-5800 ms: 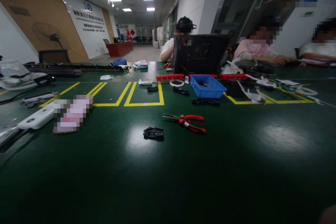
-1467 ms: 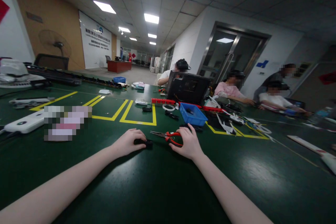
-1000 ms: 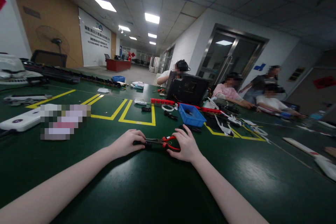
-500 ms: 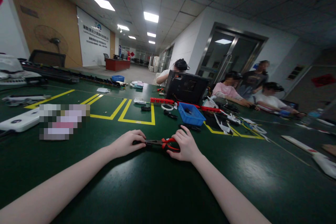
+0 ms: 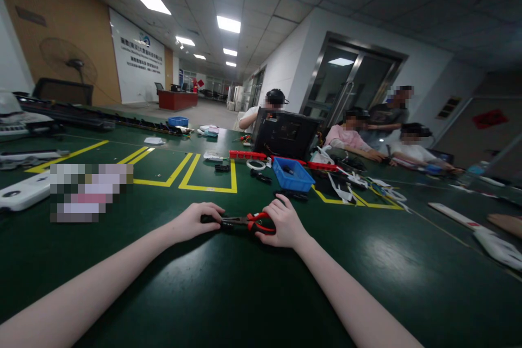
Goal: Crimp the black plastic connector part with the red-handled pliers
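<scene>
The black part (image 5: 209, 219) is held at the surface of the green table (image 5: 212, 283), left of the blue tray (image 5: 299, 185) and on its near side; whether the part rests on the table cannot be told. Its right end is met by the tips of the pliers (image 5: 242, 221), which are pointed toward the left hand (image 5: 196, 220).

A slip is judged to be the main risk: if the black part were twisted by a hard pull, the metal tips could be driven off its edge and into the thumb or fingers, which are set just beside them. Too strong a squeeze could also crack the part, should it be brittle.

By the left hand, the black part is pinched, with thumb and fingers bent around it. By the right hand (image 5: 284, 223), the red handles are gripped in curled fingers, and the handles are spread apart; whether the tips are clamped on anything cannot be told.

Along the near side of the blue tray, a black strip (image 5: 296, 195) is seen near the right fingertips, where it might be knocked by a wide swing. Left of the tray, a white ring (image 5: 249, 165) is seen.
</scene>
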Action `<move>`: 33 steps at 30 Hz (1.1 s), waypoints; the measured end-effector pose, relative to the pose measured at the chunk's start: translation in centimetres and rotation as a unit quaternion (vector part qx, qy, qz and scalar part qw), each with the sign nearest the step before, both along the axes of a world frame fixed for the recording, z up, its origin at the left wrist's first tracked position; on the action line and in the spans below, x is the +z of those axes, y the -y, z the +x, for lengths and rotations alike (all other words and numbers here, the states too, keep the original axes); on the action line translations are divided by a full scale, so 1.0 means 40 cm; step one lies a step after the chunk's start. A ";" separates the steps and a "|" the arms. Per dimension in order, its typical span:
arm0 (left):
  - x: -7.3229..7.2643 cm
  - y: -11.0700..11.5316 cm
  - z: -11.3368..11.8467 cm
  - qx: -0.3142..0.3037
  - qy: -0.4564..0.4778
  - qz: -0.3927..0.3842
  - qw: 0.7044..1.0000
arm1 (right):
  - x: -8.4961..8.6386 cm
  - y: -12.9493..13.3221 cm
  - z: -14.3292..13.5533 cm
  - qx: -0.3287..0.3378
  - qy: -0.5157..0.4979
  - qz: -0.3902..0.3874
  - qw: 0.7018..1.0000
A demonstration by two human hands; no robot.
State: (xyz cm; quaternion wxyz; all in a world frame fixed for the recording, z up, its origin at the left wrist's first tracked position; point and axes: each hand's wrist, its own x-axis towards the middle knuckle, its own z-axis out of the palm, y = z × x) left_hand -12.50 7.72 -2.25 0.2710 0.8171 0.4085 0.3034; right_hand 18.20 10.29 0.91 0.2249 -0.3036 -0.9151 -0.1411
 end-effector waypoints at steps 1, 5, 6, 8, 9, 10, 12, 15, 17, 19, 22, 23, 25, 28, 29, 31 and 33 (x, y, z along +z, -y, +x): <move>0.000 -0.001 0.000 -0.002 0.003 -0.003 1.000 | -0.001 0.000 0.000 -0.001 0.000 0.001 1.000; 0.002 -0.001 0.001 -0.009 0.013 -0.006 1.000 | -0.002 0.001 0.000 -0.003 -0.002 0.005 1.000; 0.003 -0.001 0.002 -0.008 0.015 -0.007 1.000 | -0.002 0.001 0.000 -0.002 -0.002 0.006 1.000; 0.006 0.002 0.005 -0.005 0.016 -0.011 1.000 | -0.001 0.001 0.001 0.000 -0.004 0.009 1.000; 0.007 0.003 0.007 -0.004 0.018 -0.012 1.000 | -0.001 0.001 0.002 0.001 -0.005 0.011 1.000; 0.009 0.005 0.008 -0.003 0.020 -0.011 1.000 | -0.001 0.000 0.002 0.002 -0.006 0.013 1.000; 0.010 0.007 0.011 -0.003 0.024 -0.005 1.000 | -0.002 -0.001 0.003 0.003 -0.009 0.018 1.000; 0.012 0.007 0.014 -0.011 0.025 0.004 1.000 | -0.003 -0.004 0.005 0.004 -0.015 0.030 0.999; 0.011 0.005 0.014 -0.014 0.023 0.006 1.000 | -0.004 -0.005 0.006 0.005 -0.019 0.038 0.999; 0.011 0.004 0.013 -0.014 0.022 0.009 1.000 | -0.003 -0.005 0.008 0.005 -0.023 0.044 0.999; 0.009 0.003 0.013 -0.013 0.022 0.013 1.000 | 0.000 -0.005 0.011 0.003 -0.028 0.052 0.998; 0.008 0.003 0.012 -0.014 0.022 0.014 1.000 | 0.001 -0.005 0.011 0.002 -0.029 0.054 0.998; 0.008 0.003 0.013 -0.015 0.023 0.015 1.000 | 0.002 -0.005 0.012 0.002 -0.029 0.056 0.998; 0.010 0.005 0.013 -0.016 0.022 0.017 0.999 | 0.002 -0.004 0.011 0.005 -0.027 0.056 0.998; 0.011 0.006 0.013 -0.015 0.022 0.017 1.000 | 0.002 -0.003 0.010 0.006 -0.026 0.056 0.998; 0.012 0.007 0.013 -0.015 0.021 0.017 1.000 | 0.002 -0.003 0.009 0.009 -0.025 0.054 0.998; 0.013 0.008 0.013 -0.014 0.020 0.017 1.000 | 0.001 -0.003 0.009 0.010 -0.026 0.052 0.998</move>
